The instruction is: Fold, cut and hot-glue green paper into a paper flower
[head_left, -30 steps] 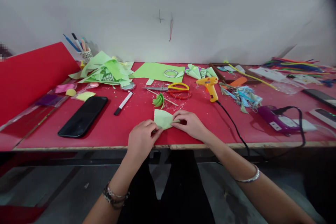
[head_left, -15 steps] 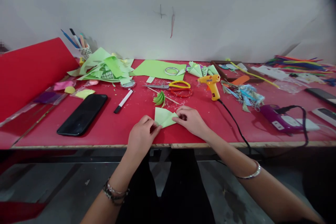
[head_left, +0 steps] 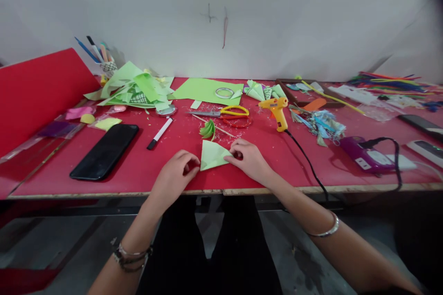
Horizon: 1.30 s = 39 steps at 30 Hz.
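Observation:
A light green piece of paper (head_left: pixel 212 156), a folded triangle with its narrow corner to the right, lies near the table's front edge. My right hand (head_left: pixel 249 160) pinches that corner between thumb and fingers. Just off the paper's left edge is my left hand (head_left: pixel 178 173), its fingers curled and slightly apart with nothing in them. Directly behind the paper stands a pleated green paper leaf shape (head_left: pixel 207 129). A thin stick (head_left: pixel 218 127) and yellow-handled scissors (head_left: pixel 233 111) lie farther back.
A yellow glue gun (head_left: pixel 278 113) with a black cord stands at right, near a purple power socket (head_left: pixel 363 156). To the left lie a black phone (head_left: pixel 105 151) and a marker (head_left: pixel 159 133). Green paper scraps (head_left: pixel 134 87) are heaped at the back left.
My left hand has let go of the paper and moved left. The paper's front fold now looks flat and its outline more triangular. My right hand keeps its pinch.

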Each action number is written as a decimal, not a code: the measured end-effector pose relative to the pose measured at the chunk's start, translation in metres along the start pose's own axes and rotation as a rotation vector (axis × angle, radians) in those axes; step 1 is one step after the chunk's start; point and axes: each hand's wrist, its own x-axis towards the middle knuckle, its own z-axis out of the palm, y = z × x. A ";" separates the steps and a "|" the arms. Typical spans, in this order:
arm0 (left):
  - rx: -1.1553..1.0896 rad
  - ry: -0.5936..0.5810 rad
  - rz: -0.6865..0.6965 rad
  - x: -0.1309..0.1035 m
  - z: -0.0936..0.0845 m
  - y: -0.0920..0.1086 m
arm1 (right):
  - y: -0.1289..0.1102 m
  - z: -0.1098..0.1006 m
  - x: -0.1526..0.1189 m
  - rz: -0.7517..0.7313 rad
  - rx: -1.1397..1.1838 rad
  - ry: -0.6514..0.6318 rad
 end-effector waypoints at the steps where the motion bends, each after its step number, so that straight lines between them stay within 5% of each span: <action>1: 0.002 0.035 0.024 -0.001 -0.003 -0.001 | 0.000 0.000 0.000 -0.002 0.002 -0.001; 4: 0.098 0.135 0.165 -0.005 -0.005 0.004 | 0.000 0.000 0.001 -0.003 -0.003 0.001; 9: 0.425 -0.036 0.453 -0.018 0.027 0.029 | 0.002 0.001 0.000 -0.016 -0.019 0.005; 16: 0.581 -0.003 0.342 -0.026 0.060 0.040 | 0.000 0.001 0.000 -0.019 -0.020 0.005; 39: 0.561 0.060 0.315 -0.039 0.045 0.030 | -0.008 0.005 -0.003 0.052 -0.178 0.010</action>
